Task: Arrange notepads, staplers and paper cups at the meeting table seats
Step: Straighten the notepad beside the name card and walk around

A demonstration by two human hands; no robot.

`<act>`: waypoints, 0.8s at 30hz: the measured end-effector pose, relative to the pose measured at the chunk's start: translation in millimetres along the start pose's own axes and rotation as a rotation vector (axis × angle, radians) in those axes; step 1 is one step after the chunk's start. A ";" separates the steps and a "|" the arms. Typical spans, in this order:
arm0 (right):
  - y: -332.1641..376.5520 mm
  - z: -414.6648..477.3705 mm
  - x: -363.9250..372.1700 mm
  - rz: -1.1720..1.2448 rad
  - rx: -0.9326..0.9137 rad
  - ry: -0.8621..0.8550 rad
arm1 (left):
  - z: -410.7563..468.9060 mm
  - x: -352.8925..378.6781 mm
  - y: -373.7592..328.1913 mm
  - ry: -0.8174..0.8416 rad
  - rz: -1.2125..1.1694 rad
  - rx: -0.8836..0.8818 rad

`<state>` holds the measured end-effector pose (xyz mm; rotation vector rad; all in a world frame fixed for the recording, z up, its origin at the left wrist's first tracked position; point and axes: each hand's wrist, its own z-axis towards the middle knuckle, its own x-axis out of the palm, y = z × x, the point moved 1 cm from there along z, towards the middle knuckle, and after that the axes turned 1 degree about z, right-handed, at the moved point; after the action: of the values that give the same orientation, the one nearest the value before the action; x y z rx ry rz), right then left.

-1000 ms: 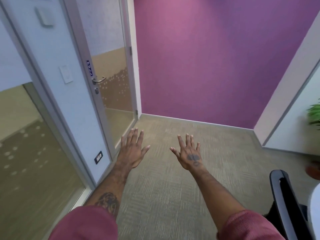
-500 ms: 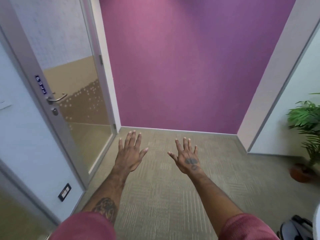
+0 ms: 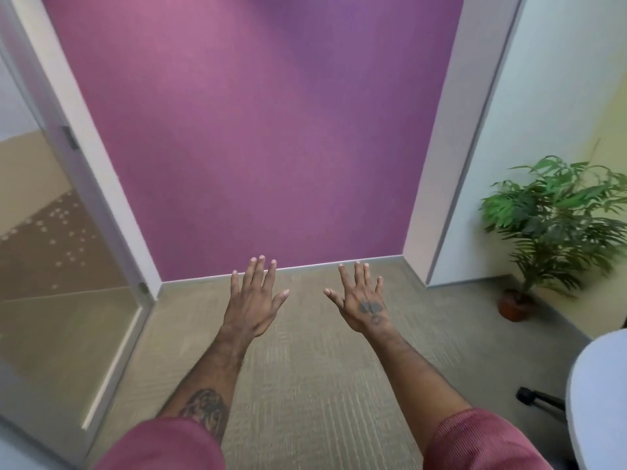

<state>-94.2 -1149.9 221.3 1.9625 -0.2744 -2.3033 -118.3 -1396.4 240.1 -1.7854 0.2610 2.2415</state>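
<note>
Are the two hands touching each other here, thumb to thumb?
Apart. The head view shows bare carpet between the left hand and the right hand, thumbs not meeting.

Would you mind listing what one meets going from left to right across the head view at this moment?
Glass door → left hand → right hand → potted plant. The purple wall spans the middle behind the hands, so it has no clear place in the order. Both hands are open and hold nothing.
</note>
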 end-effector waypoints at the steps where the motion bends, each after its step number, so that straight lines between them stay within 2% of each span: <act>1: -8.5 9.8 0.2 -0.006 0.022 -0.003 | 16.6 4.4 -4.6 0.003 -0.001 0.023; 14: -101.3 142.6 4.8 -0.048 0.349 -0.074 | 251.3 57.0 -49.2 0.007 -0.062 0.317; 24: -189.0 188.8 2.4 -0.062 0.529 -0.108 | 355.2 95.5 -135.2 0.050 -0.065 0.517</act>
<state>-273.4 -952.3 209.2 2.0751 -0.9294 -2.5766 -424.8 -1152.4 230.9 -1.5408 0.7076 1.8607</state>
